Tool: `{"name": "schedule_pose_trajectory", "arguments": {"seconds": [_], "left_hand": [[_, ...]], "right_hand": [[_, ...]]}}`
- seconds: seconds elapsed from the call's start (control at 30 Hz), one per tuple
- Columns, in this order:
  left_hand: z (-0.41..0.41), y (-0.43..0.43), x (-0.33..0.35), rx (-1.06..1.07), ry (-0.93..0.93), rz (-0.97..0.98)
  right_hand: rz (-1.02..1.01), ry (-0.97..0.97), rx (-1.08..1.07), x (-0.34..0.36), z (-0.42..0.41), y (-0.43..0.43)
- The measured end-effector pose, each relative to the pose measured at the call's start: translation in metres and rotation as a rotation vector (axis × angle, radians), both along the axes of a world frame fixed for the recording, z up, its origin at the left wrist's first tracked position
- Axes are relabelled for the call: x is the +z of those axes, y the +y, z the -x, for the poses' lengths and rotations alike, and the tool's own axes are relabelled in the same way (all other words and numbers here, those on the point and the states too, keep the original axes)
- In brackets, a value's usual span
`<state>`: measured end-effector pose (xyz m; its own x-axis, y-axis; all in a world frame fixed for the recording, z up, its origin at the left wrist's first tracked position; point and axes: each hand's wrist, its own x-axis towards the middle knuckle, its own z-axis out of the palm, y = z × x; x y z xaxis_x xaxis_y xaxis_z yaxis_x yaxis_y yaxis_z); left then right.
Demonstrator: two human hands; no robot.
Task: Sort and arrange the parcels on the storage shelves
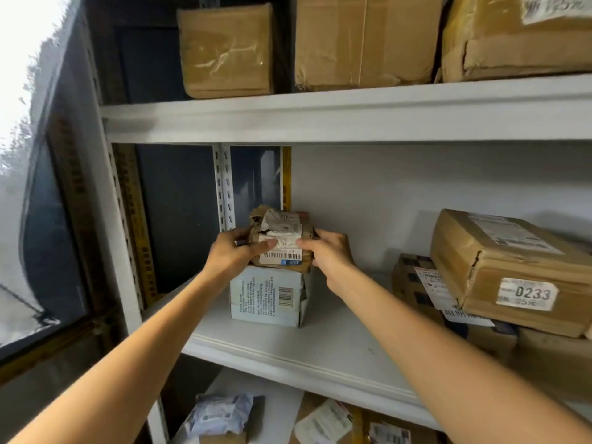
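Note:
A small crumpled brown parcel (282,227) with a torn white barcode label sits on top of a pale blue-white box (267,294) on the middle shelf (320,341). My left hand (235,253) grips the parcel's left side, thumb across the label. My right hand (330,253) grips its right side, thumb on the label too. Both arms reach up from below.
To the right on the same shelf, a brown box marked 0233 (519,270) lies tilted on other cartons (426,290). The upper shelf (352,113) carries three taped brown boxes. Below lie soft mailer bags (221,415). A perforated upright post (224,187) stands behind the parcel.

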<state>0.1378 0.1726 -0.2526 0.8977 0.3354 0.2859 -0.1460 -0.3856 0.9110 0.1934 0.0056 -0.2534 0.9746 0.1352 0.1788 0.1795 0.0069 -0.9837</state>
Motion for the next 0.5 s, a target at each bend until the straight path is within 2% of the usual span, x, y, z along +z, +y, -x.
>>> {"name": "schedule_pose_trajectory", "arguments": {"seconds": [0.17,0.27,0.4,0.5], "left_hand": [[0.006,-0.005,0.0,0.017,0.021,0.028],[0.011,-0.009,0.006,0.032,0.045,-0.019],[0.024,-0.026,0.032,0.127,0.087,-0.192],[0.036,-0.052,0.045,0.244,-0.096,-0.339]], "right_hand": [[0.021,0.007,0.006,-0.003,0.004,0.001],[0.043,0.02,0.009,0.002,0.01,-0.001],[0.331,-0.082,-0.126,0.022,0.036,-0.01],[0.531,-0.204,-0.131,0.03,0.063,-0.033]]}}
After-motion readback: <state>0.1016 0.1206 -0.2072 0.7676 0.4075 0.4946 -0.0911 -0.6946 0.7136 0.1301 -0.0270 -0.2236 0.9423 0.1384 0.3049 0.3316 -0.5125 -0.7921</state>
